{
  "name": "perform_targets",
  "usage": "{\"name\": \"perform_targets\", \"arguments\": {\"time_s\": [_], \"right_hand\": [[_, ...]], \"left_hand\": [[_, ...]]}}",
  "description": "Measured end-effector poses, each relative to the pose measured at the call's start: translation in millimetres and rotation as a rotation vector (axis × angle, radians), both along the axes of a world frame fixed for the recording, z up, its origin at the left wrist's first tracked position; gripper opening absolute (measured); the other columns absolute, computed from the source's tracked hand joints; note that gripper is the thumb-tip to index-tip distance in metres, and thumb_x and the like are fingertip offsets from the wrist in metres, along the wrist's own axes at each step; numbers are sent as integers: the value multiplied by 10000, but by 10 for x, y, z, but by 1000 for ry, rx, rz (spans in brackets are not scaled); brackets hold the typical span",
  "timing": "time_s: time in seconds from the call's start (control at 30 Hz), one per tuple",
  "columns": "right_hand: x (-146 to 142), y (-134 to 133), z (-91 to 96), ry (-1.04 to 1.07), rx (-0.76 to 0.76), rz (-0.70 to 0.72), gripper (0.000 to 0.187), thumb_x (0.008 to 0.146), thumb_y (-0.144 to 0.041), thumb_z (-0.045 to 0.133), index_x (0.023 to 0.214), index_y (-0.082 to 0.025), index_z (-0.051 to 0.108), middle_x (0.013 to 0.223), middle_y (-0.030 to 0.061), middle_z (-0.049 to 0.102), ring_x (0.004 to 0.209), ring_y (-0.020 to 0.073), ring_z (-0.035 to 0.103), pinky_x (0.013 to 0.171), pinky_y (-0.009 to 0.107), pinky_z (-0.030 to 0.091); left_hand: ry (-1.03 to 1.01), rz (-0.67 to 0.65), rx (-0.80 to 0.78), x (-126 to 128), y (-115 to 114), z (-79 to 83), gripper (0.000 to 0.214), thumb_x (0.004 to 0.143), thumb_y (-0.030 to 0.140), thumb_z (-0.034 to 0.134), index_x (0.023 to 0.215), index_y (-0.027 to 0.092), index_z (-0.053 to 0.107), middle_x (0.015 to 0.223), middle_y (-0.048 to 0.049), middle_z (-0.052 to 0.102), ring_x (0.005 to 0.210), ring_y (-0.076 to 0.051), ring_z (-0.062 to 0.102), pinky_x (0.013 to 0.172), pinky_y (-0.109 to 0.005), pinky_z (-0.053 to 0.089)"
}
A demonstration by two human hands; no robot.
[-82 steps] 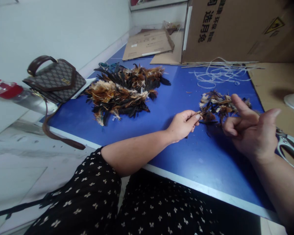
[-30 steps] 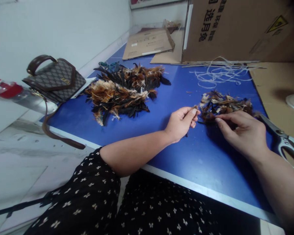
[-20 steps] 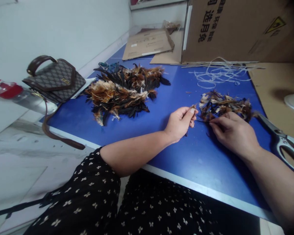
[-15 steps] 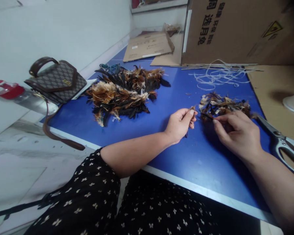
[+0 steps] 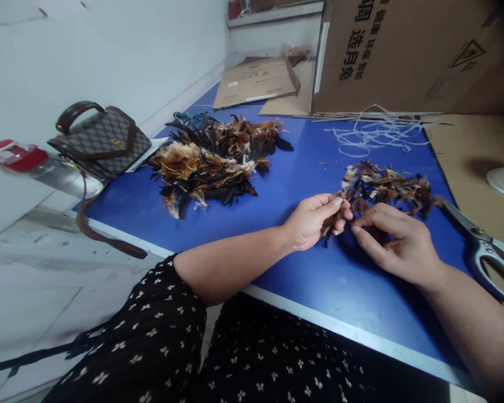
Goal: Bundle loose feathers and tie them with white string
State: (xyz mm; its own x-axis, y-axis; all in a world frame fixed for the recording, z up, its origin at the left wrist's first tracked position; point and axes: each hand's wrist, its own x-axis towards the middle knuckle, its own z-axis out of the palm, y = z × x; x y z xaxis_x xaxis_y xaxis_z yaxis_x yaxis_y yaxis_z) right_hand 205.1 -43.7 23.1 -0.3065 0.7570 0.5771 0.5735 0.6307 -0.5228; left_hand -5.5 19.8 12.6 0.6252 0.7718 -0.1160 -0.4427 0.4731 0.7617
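My left hand [image 5: 315, 219] is closed around a small bunch of brown feathers [image 5: 328, 228], whose dark tips stick out below the fingers. Close to its right, my right hand [image 5: 397, 240] has thumb and forefinger pressed together; whatever they pinch, if anything, is too small to make out. Just behind both hands lies a small loose pile of brown, black and pale feathers [image 5: 386, 183]. Farther left on the blue table [image 5: 302, 168] spreads a bigger heap of brown and black feathers [image 5: 210, 168]. Large scissors [image 5: 481, 238] rest beyond my right hand.
White string [image 5: 373, 134] lies tangled at the back, before a large cardboard box [image 5: 403, 61]. A flat carton [image 5: 256, 81] sits at the far end. On the left are a patterned handbag [image 5: 105, 143] with its strap hanging down and a red-capped bottle [image 5: 46, 168].
My left hand has moved slightly right and down, and more of the brown feather bunch now shows in it. My right hand has shifted a little left, so the hands are closer.
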Motion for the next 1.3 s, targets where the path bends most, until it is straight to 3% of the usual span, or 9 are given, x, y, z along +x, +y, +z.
{"name": "perform_targets", "arguments": {"time_s": [0.1,0.23,0.37,0.63,0.8,0.97,1.17,1.3], "right_hand": [[44,-1,10,99,-85,-78,177,1095,-354,745,974,-250,822,938,68,820,840,211,765,802,360,621],[90,3,-46,323,-275,-265,317,1034,-530,834,1169,-244,853,950,54,834,738,175,720,672,308,606],[70,-7,-63,377,-397,-227,476,976,-648,873,1230,-245,869,1000,62,864,730,169,736,653,299,629],[72,-6,-78,332,-351,-260,421,1014,-642,829,1037,-222,810,732,9,738,566,133,629,536,262,509],[81,5,-70,125,-151,-191,190,1094,-407,746,1013,-241,792,858,30,804,698,151,731,652,269,561],[20,20,-23,-7,50,-91,72,1085,-247,733,1022,-261,764,907,24,820,776,173,774,775,301,616],[11,21,-14,-30,88,-117,86,1079,-239,738,1004,-277,756,894,32,826,761,189,776,754,323,634],[4,4,-30,-20,61,-177,108,1083,-315,743,994,-276,790,922,66,858,795,220,802,782,368,670]], "left_hand": [[-66,-82,-18,-11,-27,37,226,1145,202,640,933,134,679,790,5,650,575,-66,563,591,-233,446],[-55,-141,-42,-23,-40,63,236,1143,200,654,917,135,678,766,14,602,554,-57,524,585,-219,425],[-81,-170,-15,-28,-29,32,250,1157,177,601,929,125,688,766,9,599,551,-58,528,585,-215,424],[-15,-145,74,-14,-24,-44,198,1155,232,631,987,136,675,820,-11,693,568,-67,589,581,-223,455],[213,-124,172,-5,-43,-48,194,1186,309,597,1051,172,627,902,-27,799,501,-53,565,502,-231,420],[358,-201,271,-39,-87,-28,187,1174,328,620,1065,179,652,849,23,744,492,-43,537,451,-224,365],[396,-201,278,-70,-92,78,200,1085,321,760,985,157,705,766,50,671,532,-36,494,531,-233,358],[379,-189,228,-55,-96,104,190,1100,289,732,973,147,731,706,55,615,577,-55,500,571,-230,353]]}}
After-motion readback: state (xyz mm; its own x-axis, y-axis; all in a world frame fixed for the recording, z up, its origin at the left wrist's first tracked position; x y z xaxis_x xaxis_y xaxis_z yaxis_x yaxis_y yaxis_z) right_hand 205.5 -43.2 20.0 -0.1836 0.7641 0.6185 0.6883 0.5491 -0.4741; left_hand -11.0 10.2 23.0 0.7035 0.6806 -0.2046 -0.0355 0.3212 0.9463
